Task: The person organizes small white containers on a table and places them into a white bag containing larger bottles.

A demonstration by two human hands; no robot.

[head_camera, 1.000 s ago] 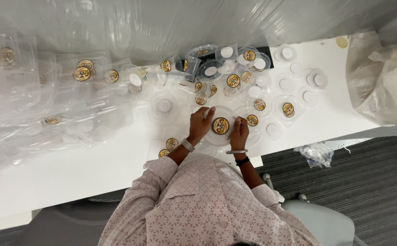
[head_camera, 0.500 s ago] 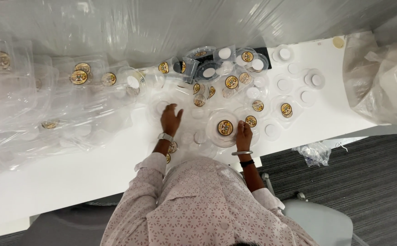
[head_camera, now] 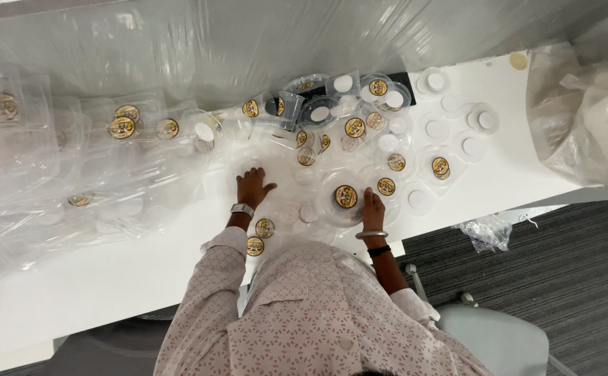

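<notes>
Flat left hand [head_camera: 251, 186] on clear lid [head_camera: 248, 167]

Single view from high above me, looking straight down over my back onto white table [head_camera: 109, 278], whole width visible.

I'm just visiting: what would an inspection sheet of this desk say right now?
Surface: white table, its far half under clear plastic sheeting.
Job's things: clear round tub with a gold sticker, beside the right hand; clear lid under the left hand.
Clutter: many more tubs, gold stickers and white discs.
Grippers: both hands flat on the table, holding nothing.
Cables: nothing seen.
Surroundings: plastic bag at right, grey carpet, chair.
</notes>
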